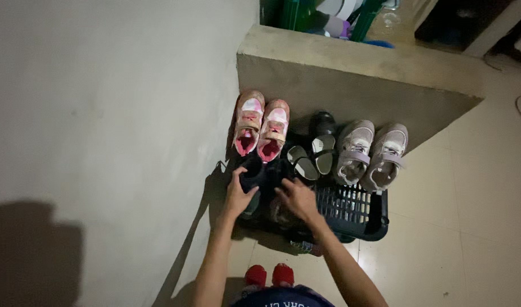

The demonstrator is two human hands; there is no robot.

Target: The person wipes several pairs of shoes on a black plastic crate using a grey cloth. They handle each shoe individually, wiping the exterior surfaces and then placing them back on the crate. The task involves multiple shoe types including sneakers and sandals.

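My left hand grips a dark shoe at the left end of a black slatted plastic rack on the floor. My right hand rests on another dark shoe just beside it; whether it grips that shoe is unclear. Behind them a pair of pink and white sneakers leans against a low concrete wall. A pair of black sandals and a pair of grey strap sneakers stand further right on the rack.
A plain wall rises on the left. Pale tiled floor spreads to the right. Green plastic items sit beyond the concrete wall. My feet in red footwear stand just in front of the rack.
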